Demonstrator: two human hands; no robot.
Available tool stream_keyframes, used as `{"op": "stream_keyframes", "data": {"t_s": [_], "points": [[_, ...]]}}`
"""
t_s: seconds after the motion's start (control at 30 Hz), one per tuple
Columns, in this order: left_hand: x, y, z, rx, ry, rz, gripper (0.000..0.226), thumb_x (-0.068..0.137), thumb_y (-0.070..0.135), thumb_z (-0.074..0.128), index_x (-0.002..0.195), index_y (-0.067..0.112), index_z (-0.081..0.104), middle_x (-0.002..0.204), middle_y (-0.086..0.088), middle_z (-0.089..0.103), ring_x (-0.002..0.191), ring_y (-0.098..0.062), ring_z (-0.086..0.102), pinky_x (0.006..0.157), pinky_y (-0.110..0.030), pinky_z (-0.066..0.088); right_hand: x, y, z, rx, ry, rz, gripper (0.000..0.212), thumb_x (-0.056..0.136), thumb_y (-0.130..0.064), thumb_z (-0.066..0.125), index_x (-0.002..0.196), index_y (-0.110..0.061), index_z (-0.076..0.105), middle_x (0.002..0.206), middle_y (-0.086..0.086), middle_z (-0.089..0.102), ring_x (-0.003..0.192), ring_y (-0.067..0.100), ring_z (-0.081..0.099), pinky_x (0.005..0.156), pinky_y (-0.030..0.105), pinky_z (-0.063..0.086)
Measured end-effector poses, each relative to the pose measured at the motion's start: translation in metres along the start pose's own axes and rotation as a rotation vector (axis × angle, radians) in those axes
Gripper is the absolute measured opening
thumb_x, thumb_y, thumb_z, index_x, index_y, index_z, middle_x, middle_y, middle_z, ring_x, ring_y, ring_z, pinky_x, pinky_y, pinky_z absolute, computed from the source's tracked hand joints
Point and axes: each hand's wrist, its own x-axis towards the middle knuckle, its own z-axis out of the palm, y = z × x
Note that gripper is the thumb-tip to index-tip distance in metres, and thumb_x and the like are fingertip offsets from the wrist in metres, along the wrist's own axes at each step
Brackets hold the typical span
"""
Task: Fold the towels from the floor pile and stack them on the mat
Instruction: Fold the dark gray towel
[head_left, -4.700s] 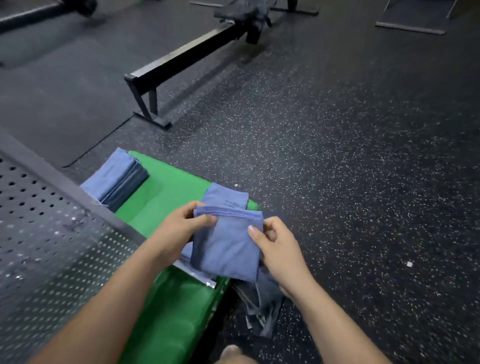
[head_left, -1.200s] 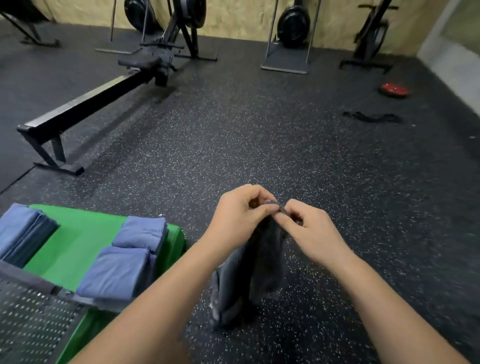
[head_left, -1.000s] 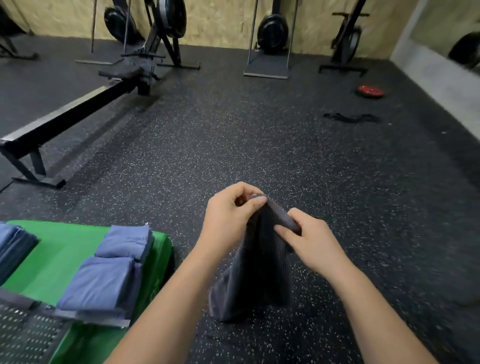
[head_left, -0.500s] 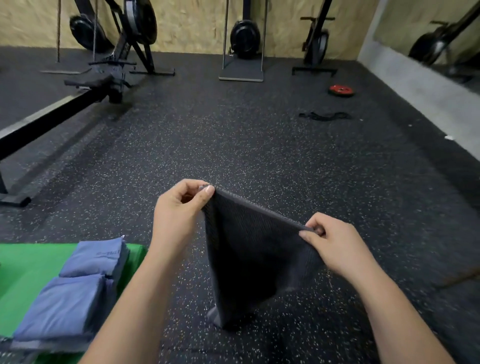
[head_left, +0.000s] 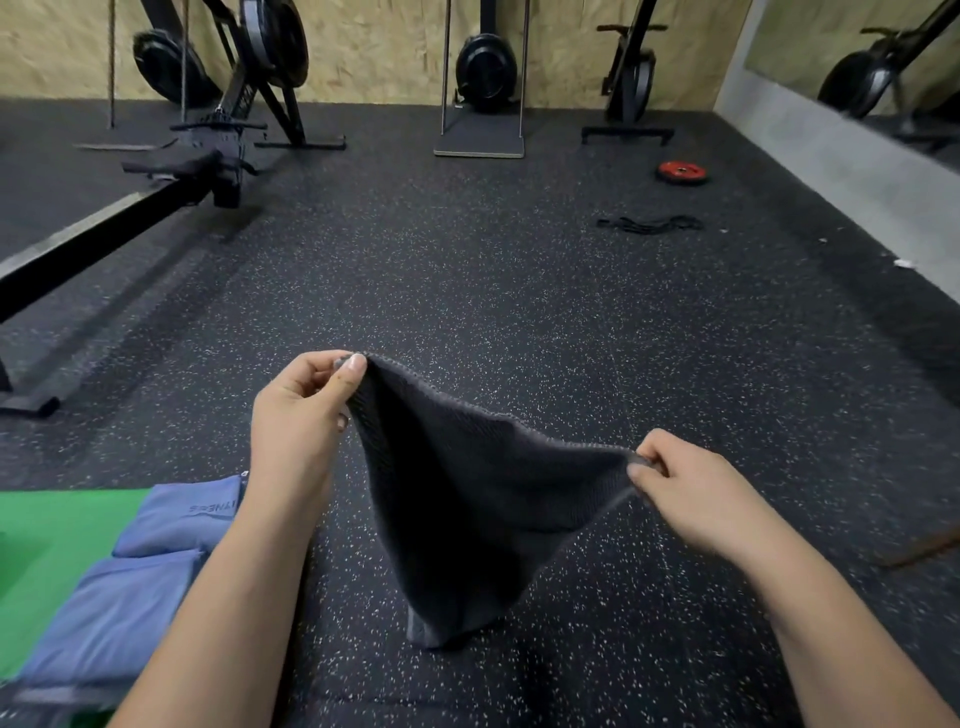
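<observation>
Two hands hold one dark grey woven towel by its top edge at the middle of the view. The left hand pinches one corner between thumb and fingers, raised toward 11 o'clock. The right hand pinches the other corner, lower and toward 3 o'clock. The edge runs taut between them and the cloth hangs in a downward point. Its tip is at or just above the black speckled rubber floor; I cannot tell if it touches.

At 8 o'clock lies one bright green mat, cut off by the frame edge. It carries two folded blue towels, touching each other. The far blue towel, with printed lettering, sits just beside the left forearm. The near blue towel sits closer to the person.

One long black rowing machine stretches across 10 o'clock. One red weight plate lies at 1 o'clock, with one black strap on the floor near it. Between 12 and 1 o'clock, two upright black machines stand against the pale board wall, a first machine and a second machine.
</observation>
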Motion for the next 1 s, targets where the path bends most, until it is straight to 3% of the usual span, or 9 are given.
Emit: {"op": "stream_keyframes", "data": {"t_s": [0.23, 0.3, 0.37, 0.47, 0.67, 0.83, 0.93, 1.0], "points": [[-0.020, -0.011, 0.019, 0.009, -0.048, -0.095, 0.010, 0.097, 0.025, 0.081, 0.093, 0.016, 0.078, 0.075, 0.006, 0.068, 0.063, -0.005, 0.054, 0.064, -0.030, 0.040, -0.016, -0.035, -0.008, 0.622, -0.237, -0.070, 0.026, 0.110, -0.022, 0.057, 0.090, -0.009, 0.068, 0.084, 0.007, 0.078, 0.071, 0.017, 0.067, 0.067, 0.035, 0.052], [-0.022, -0.014, 0.021, 0.033, -0.030, -0.097, 0.010, 0.096, 0.026, 0.081, 0.091, 0.017, 0.078, 0.076, 0.005, 0.069, 0.064, -0.007, 0.055, 0.063, -0.030, 0.041, -0.015, -0.038, -0.011, 0.768, -0.208, -0.075, 0.026, 0.110, -0.020, 0.055, 0.090, -0.008, 0.066, 0.079, 0.007, 0.071, 0.069, 0.018, 0.062, 0.065, 0.034, 0.049], [-0.016, -0.014, 0.016, 0.035, 0.032, -0.089, 0.010, 0.096, 0.025, 0.082, 0.090, 0.019, 0.078, 0.077, 0.004, 0.067, 0.066, -0.009, 0.053, 0.062, -0.029, 0.041, -0.010, -0.035, -0.014, 0.888, -0.070, -0.051, 0.024, 0.109, -0.019, 0.052, 0.089, -0.009, 0.062, 0.075, 0.006, 0.064, 0.066, 0.018, 0.058, 0.063, 0.035, 0.046], [-0.004, -0.017, 0.003, 0.021, 0.095, -0.100, 0.010, 0.097, 0.022, 0.080, 0.094, 0.013, 0.077, 0.077, 0.001, 0.065, 0.061, -0.007, 0.050, 0.056, -0.026, 0.039, -0.003, -0.025, -0.017, 0.870, 0.107, -0.012, 0.025, 0.108, -0.020, 0.053, 0.085, -0.013, 0.061, 0.072, 0.005, 0.062, 0.065, 0.019, 0.057, 0.062, 0.037, 0.047], [0.003, -0.029, -0.002, 0.103, 0.065, -0.140, 0.016, 0.095, 0.028, 0.083, 0.082, 0.020, 0.077, 0.077, -0.004, 0.065, 0.064, -0.015, 0.047, 0.056, -0.031, 0.036, 0.006, -0.012, -0.016, 0.786, 0.254, 0.043, 0.024, 0.101, -0.021, 0.055, 0.079, -0.014, 0.062, 0.074, 0.000, 0.064, 0.073, 0.014, 0.058, 0.069, 0.039, 0.049], [-0.014, -0.038, 0.017, 0.140, 0.022, -0.176, 0.022, 0.095, 0.031, 0.081, 0.077, 0.023, 0.071, 0.076, -0.002, 0.070, 0.069, -0.019, 0.056, 0.058, -0.031, 0.045, 0.004, -0.020, -0.011, 0.761, 0.058, 0.028, 0.021, 0.101, -0.015, 0.052, 0.085, -0.009, 0.065, 0.074, 0.007, 0.069, 0.065, 0.018, 0.065, 0.063, 0.037, 0.050], [-0.038, -0.036, 0.039, 0.155, -0.069, -0.207, 0.023, 0.096, 0.028, 0.080, 0.077, 0.022, 0.069, 0.075, -0.002, 0.068, 0.069, -0.018, 0.056, 0.058, -0.031, 0.046, -0.005, -0.031, -0.002, 0.731, -0.108, 0.012, 0.019, 0.101, -0.014, 0.052, 0.085, -0.010, 0.062, 0.074, 0.008, 0.069, 0.065, 0.020, 0.066, 0.066, 0.039, 0.049], [-0.054, -0.032, 0.050, 0.171, -0.153, -0.197, 0.023, 0.092, 0.037, 0.081, 0.077, 0.023, 0.069, 0.075, 0.000, 0.068, 0.067, -0.018, 0.054, 0.061, -0.036, 0.046, -0.011, -0.040, 0.006, 0.728, -0.156, -0.004, 0.020, 0.102, -0.014, 0.053, 0.083, -0.012, 0.059, 0.071, 0.006, 0.068, 0.066, 0.019, 0.066, 0.067, 0.039, 0.048]]}}
